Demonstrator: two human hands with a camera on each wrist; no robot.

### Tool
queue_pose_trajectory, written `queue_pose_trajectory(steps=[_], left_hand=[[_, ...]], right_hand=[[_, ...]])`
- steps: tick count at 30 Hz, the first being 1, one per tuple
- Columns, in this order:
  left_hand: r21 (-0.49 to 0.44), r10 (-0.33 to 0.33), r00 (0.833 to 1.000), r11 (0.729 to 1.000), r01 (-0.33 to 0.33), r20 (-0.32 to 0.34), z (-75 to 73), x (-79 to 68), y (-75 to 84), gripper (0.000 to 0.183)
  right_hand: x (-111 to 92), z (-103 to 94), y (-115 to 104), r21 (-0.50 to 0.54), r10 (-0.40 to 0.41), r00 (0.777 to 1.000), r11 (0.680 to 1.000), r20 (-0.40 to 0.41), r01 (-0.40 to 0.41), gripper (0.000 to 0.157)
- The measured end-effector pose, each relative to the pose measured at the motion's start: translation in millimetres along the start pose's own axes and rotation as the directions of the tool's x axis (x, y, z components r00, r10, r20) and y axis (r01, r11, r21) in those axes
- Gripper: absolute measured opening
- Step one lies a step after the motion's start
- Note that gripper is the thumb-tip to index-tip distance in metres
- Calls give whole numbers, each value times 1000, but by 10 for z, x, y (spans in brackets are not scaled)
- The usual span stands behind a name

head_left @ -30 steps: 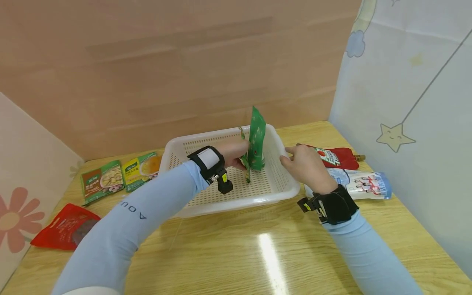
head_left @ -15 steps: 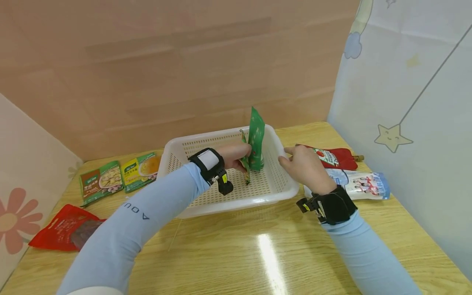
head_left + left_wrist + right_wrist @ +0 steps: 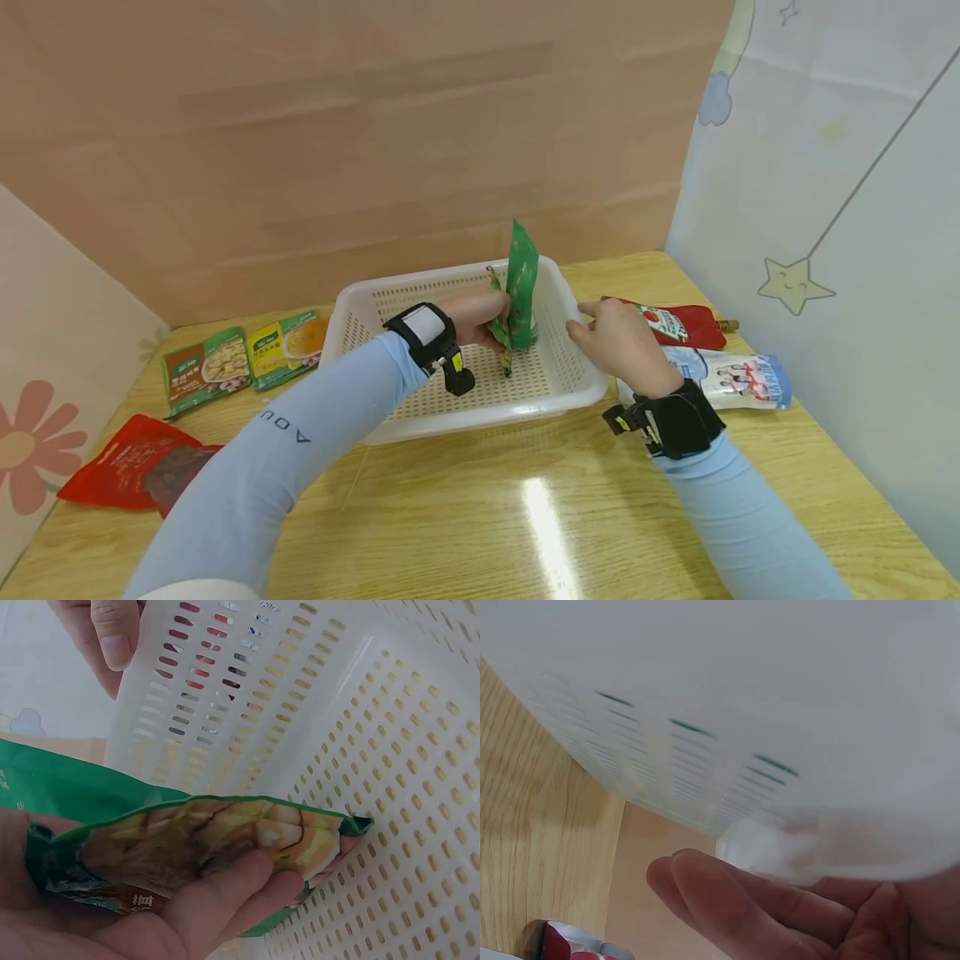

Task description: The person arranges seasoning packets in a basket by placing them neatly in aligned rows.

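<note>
My left hand [image 3: 476,312] is inside the white perforated plastic basket [image 3: 480,412] and grips a flat green food packet [image 3: 507,360] standing on edge. In the left wrist view, a picture of food covers the face of the packet [image 3: 255,832], and the fingers lie across it. Right beside it, a taller green bag [image 3: 522,292] stands upright near the basket's right end, rising above the rim. My right hand [image 3: 622,337] holds the basket's right rim, thumb on the rim; in the right wrist view its fingers [image 3: 727,900] curl beneath the rim from outside.
On the wooden table [image 3: 450,508], a brown-green packet [image 3: 206,368] and a yellow-green packet [image 3: 285,346] lie left of the basket. A red bag [image 3: 127,467] is nearer, partly behind the left sleeve. A red spouted pouch [image 3: 693,325] and a white-blue bag [image 3: 738,379] lie at right.
My left forearm has shifted slightly to the right, uncovering more of the red bag. The gripped packet's lower end has moved a little; the right hand keeps its place on the rim.
</note>
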State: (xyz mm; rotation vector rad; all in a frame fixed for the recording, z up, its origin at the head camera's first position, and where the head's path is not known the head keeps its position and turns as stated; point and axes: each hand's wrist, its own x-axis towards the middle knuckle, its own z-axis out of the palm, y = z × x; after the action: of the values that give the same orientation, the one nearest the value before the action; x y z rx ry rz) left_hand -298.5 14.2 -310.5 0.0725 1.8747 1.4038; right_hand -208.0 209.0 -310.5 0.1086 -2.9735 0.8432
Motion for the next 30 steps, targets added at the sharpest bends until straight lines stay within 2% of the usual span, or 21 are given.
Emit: queue_pose_trajectory(steps=[3, 10, 17, 22, 25, 30], left_hand=[[12, -22, 1000, 1000, 22, 3, -27, -16, -4, 44], [122, -31, 1000, 992, 31, 0, -13, -87, 46, 47], [245, -10, 997, 969, 29, -82, 51, -107, 84, 46], [285, 18, 999, 959, -5, -44, 70, -117, 105, 50], [304, 18, 999, 953, -7, -32, 52, -127, 120, 56], [321, 8, 1000, 947, 0, -24, -1, -181, 146, 51]], right_hand=[[9, -3, -1, -3, -1, 1000, 1000, 2, 1, 52], [17, -31, 32, -22, 5, 1000, 1000, 0, -5, 52], [32, -43, 59, -33, 10, 1000, 999, 2, -10, 54], [45, -35, 60, -26, 8, 1000, 1000, 10, -8, 54], [49, -30, 56, -26, 4, 1000, 1000, 10, -4, 54], [60, -34, 54, -30, -1, 1000, 1000, 12, 1, 54]])
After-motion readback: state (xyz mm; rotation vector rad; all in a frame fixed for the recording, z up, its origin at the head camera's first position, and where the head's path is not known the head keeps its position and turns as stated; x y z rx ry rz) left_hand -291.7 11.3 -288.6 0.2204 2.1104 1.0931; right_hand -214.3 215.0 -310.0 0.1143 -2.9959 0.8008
